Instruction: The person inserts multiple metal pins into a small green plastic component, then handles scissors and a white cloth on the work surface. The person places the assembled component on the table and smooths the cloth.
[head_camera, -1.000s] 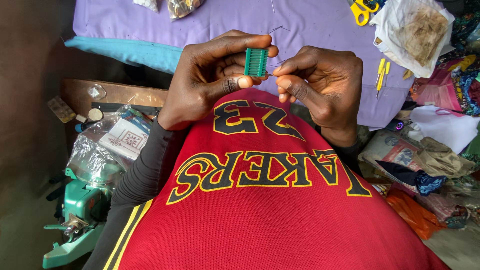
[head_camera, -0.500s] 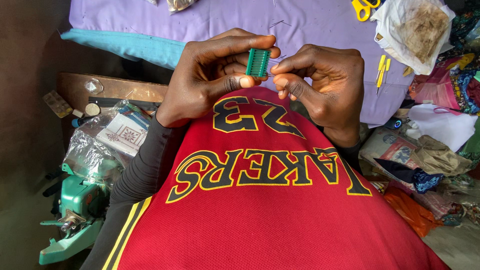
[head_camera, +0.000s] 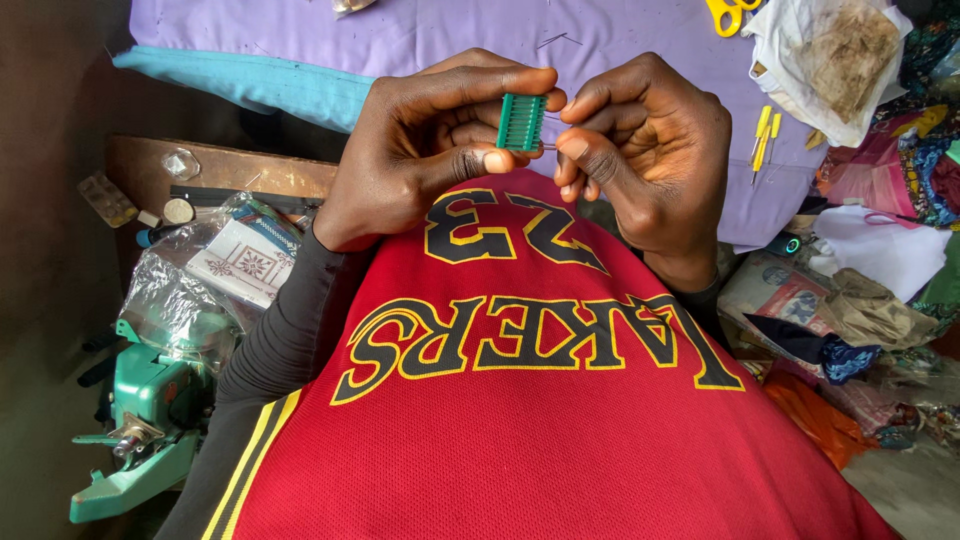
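Seen from above, over a red mesh jersey (head_camera: 560, 420) with yellow-edged dark lettering: left hand (head_camera: 430, 150) curled around a small green ribbed plastic needle case (head_camera: 521, 122), thumb pressed under its lower end and forefinger laid along its top, the case held upright in mid-air just short of the near edge of a lilac fabric-covered work surface (head_camera: 420, 35). Right hand (head_camera: 650, 150) closed to a narrow pinch just beside the case, thumb and forefinger tips meeting on a thin metal needle (head_camera: 548, 147) that juts sideways toward the case's lower end; whether needle and case touch cannot be told. Black long sleeve (head_camera: 290, 330) running down from the left wrist. At the surface's far right corner, yellow-handled scissors (head_camera: 728, 14) and a crumpled white plastic bag (head_camera: 835, 55) with brownish contents; near its right edge, two slim yellow plastic tools (head_camera: 765, 135) lying side by side. Along the surface's left edge, a turquoise cloth border (head_camera: 250, 85). Down at lower left, well apart from the hands, a teal metal sewing machine (head_camera: 150, 410) partly under clear crinkled plastic wrap (head_camera: 190, 290), with a wooden shelf (head_camera: 230, 170) of small oddments beyond. To the right, heaped coloured fabric scraps (head_camera: 870, 310).
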